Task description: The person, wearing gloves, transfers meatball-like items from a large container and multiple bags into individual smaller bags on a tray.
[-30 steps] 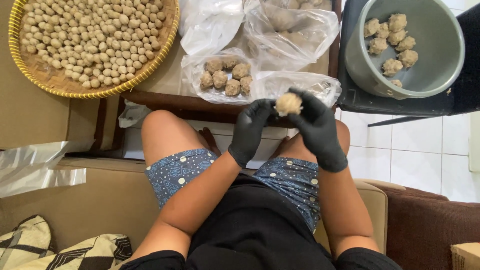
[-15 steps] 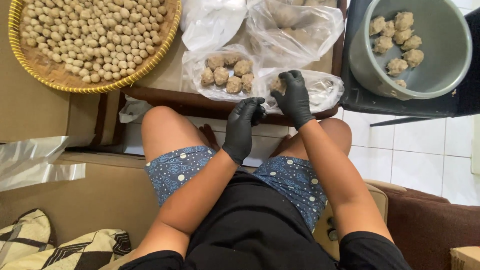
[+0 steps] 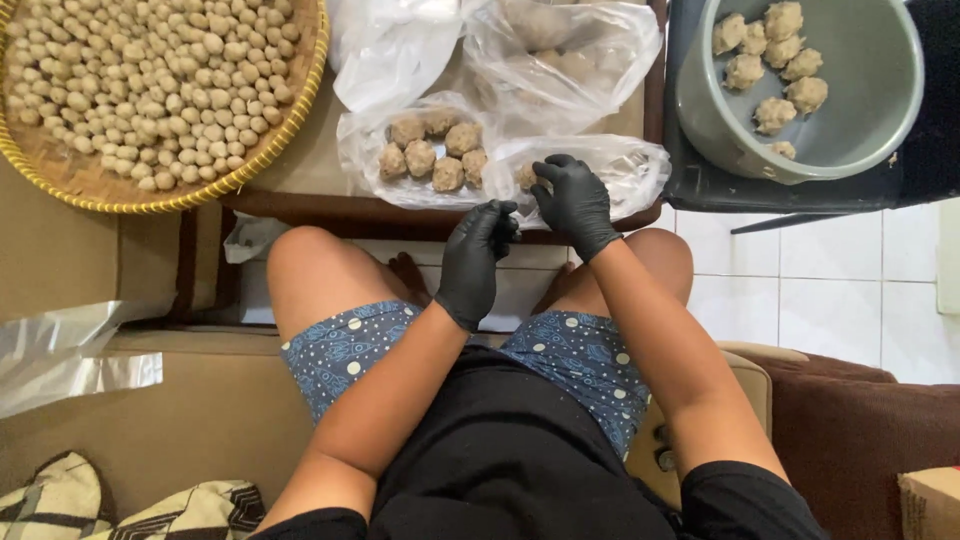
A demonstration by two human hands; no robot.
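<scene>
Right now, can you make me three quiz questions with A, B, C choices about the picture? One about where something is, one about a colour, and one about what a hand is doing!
1. Where is the woven tray of small balls?
A. top left
B. bottom right
C. on the lap

2. What colour are the gloves?
A. white
B. black
C. yellow

3. What is the right hand doing?
A. resting on a knee
B. reaching into a clear bag
C. lifting the grey bowl

Answers: 1 A, the tray fills the upper left corner. 2 B, both hands, the left hand too, wear black. 3 B, its fingers are at the bag's mouth.

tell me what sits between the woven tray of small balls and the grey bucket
In the head view, clear plastic bags lie between the woven tray and the grey bucket, one holding dough balls.
</scene>
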